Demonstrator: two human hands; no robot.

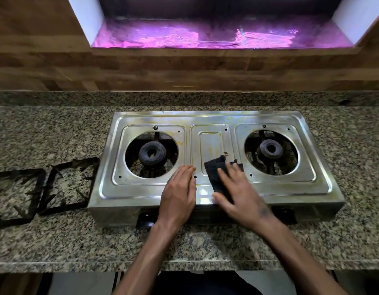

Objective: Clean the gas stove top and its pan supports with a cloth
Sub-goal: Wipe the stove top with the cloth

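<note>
While the left hand point(178, 194) is resting flat on the stove top point(214, 122), the right hand point(239, 196) is pressing the dark cloth point(216, 170) down with spread fingers; rubbing hard on the yellow stains would help.

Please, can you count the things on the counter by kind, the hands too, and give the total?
Stove: 1
Burners: 2
Pan supports, off the stove, on the counter to its left: 2
Cloth, dark, under the right hand: 1
Hands, counting the left hand: 2
Total: 8
</note>
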